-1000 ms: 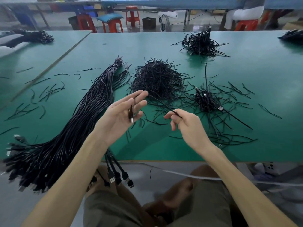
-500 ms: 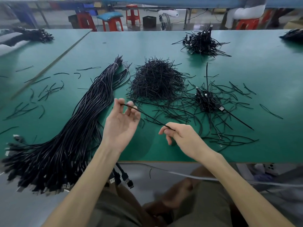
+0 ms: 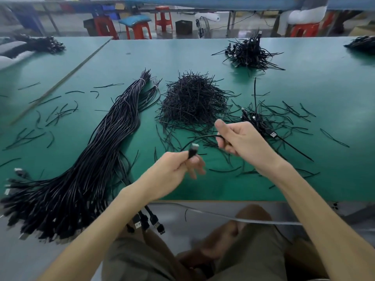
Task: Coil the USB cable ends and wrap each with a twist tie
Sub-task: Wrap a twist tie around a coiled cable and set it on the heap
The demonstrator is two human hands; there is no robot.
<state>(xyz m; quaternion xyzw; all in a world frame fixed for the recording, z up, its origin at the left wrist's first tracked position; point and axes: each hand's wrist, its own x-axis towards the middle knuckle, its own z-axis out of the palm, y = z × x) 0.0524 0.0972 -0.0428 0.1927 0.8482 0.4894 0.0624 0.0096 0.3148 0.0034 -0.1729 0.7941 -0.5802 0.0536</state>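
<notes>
My left hand point(image 3: 174, 173) grips the plug end of a black USB cable point(image 3: 203, 137), its metal connector point(image 3: 194, 148) sticking up above my fingers. The cable arcs up and right into my right hand point(image 3: 239, 140), which curls round it a short way along. Both hands hover over the front of the green table point(image 3: 182, 57). A mound of black twist ties point(image 3: 192, 100) lies just beyond them. A thick bundle of uncoiled black cables point(image 3: 81, 169) runs along the left, its plugs hanging over the front edge.
Coiled, tied cables point(image 3: 257, 118) lie to the right among scattered ties. Another tied pile point(image 3: 249, 51) sits at the far right. Loose ties point(image 3: 56, 114) litter the left. A grey cord point(image 3: 243, 219) crosses my lap under the table edge. Red stools point(image 3: 140, 30) stand beyond.
My left hand turned over and dropped toward me, now gripping the plug with its connector up. My right hand rose and slid rightward along the cable, bending it into an arc.
</notes>
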